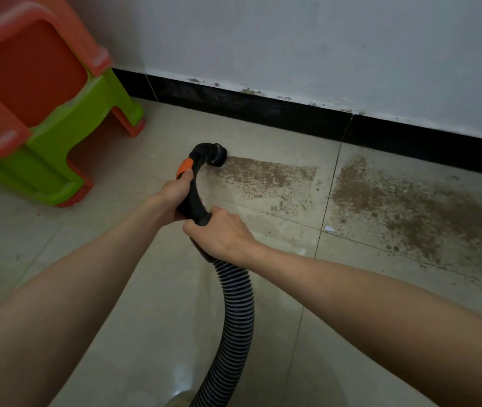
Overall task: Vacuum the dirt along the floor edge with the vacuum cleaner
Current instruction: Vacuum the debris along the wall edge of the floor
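Brown dirt [266, 174] lies on the beige floor tiles in a band near the black skirting board [263, 108], with a wider patch of dirt [427, 210] to the right. The black vacuum nozzle [217, 155] touches the floor at the left end of the band. My left hand [175, 192] grips the black curved handle just below its orange slider [185, 167]. My right hand [219, 230] grips the handle's lower end where the ribbed grey hose [234, 312] joins. The hose curves down to the bottom edge of the view.
Stacked plastic stools [43, 107], orange over green, stand at the left against the wall. A small white scrap [328, 229] lies on the tile between the dirt patches. The white wall [292, 45] is flaking above the skirting.
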